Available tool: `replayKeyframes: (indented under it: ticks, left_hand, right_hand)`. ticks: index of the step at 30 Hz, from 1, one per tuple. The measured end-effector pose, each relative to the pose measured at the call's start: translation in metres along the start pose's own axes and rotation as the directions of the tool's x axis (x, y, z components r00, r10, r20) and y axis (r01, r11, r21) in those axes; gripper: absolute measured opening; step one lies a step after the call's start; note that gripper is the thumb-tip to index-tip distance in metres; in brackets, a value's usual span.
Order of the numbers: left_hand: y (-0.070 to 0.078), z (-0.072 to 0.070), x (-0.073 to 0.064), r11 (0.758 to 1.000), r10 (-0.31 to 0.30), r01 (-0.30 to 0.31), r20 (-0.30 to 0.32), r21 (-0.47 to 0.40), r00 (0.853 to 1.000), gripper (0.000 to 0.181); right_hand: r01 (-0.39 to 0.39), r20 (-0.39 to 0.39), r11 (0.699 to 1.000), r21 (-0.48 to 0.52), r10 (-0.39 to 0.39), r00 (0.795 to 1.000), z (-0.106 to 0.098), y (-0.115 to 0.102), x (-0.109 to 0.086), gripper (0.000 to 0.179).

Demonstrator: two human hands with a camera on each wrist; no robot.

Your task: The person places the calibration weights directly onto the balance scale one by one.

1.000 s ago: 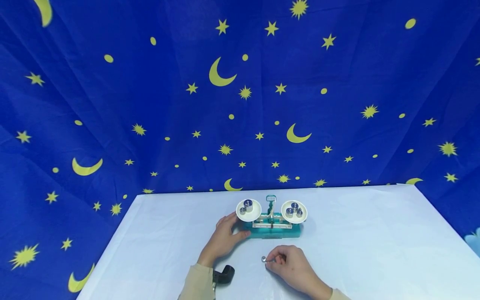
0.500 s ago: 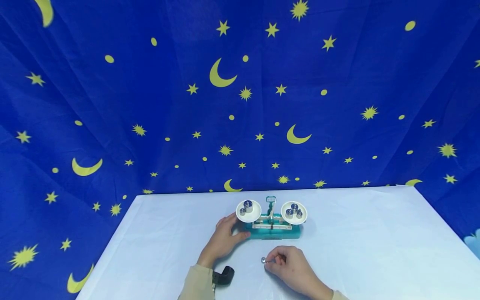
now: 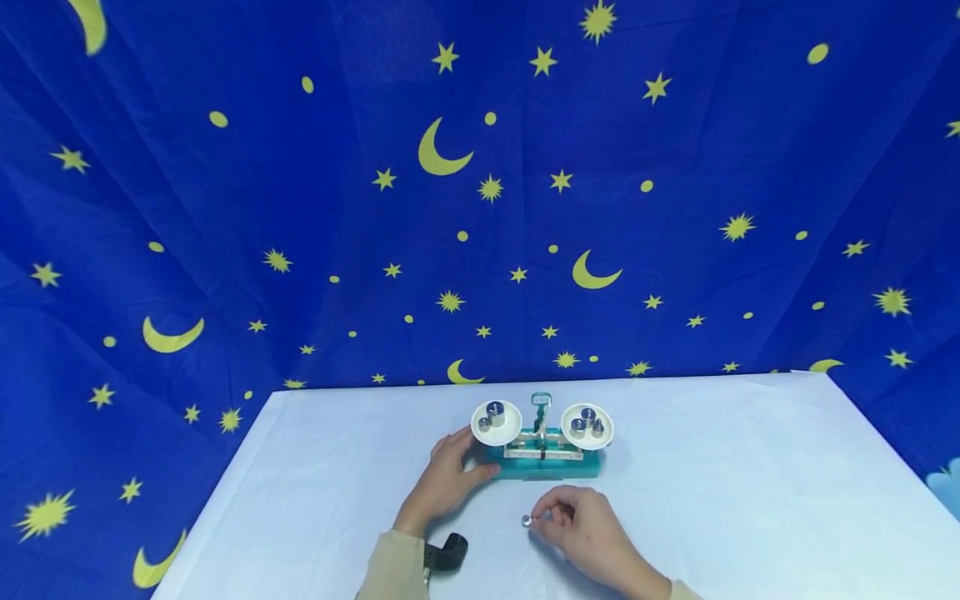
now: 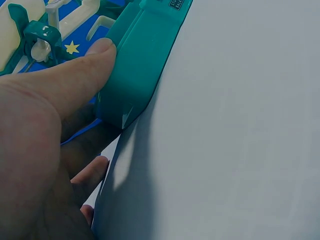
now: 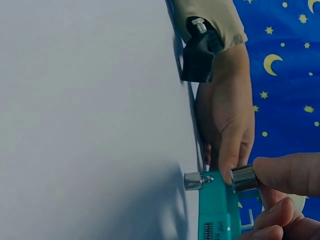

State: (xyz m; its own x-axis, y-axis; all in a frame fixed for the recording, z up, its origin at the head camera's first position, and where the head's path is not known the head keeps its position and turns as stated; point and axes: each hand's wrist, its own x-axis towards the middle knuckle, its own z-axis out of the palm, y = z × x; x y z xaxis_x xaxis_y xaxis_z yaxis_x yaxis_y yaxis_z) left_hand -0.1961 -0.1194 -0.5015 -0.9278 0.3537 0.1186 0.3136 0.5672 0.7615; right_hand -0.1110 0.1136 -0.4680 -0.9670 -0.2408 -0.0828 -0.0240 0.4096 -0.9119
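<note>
A balance scale (image 3: 551, 467) with a teal base stands on the white table. Its left pan (image 3: 506, 435) carries two metal weights, one large and one small; three weights sit in the right pan (image 3: 596, 442). My left hand (image 3: 446, 479) grips the base's left end, thumb (image 4: 102, 52) on top and fingers around the far side. In front of the scale, my right hand (image 3: 588, 529) pinches a small shiny weight (image 5: 244, 178) between thumb and fingertips. Another small knobbed weight (image 5: 192, 181) stands upright on the table, just beside the held one in the right wrist view.
The white-covered table (image 3: 322, 500) meets a blue curtain (image 3: 360, 225) with yellow moons and stars at its back edge. A black wrist-camera mount (image 3: 448, 552) juts out from the left sleeve over the table.
My right hand has risen very slightly in the head view, staying in front of the scale. The left hand, the scale and the weights in its pans hold their places.
</note>
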Motion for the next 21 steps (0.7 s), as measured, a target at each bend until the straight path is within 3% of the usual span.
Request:
replayKeyframes:
  ticks: [21]
  left_hand:
    - [-0.001, 0.001, 0.001, 1.000, -0.002, 0.002, 0.000, 0.011, 1.000, 0.068]
  right_hand:
    - [0.068, -0.068, 0.996, -0.053, -0.072, 0.995, -0.007, -0.019, 0.002, 0.007]
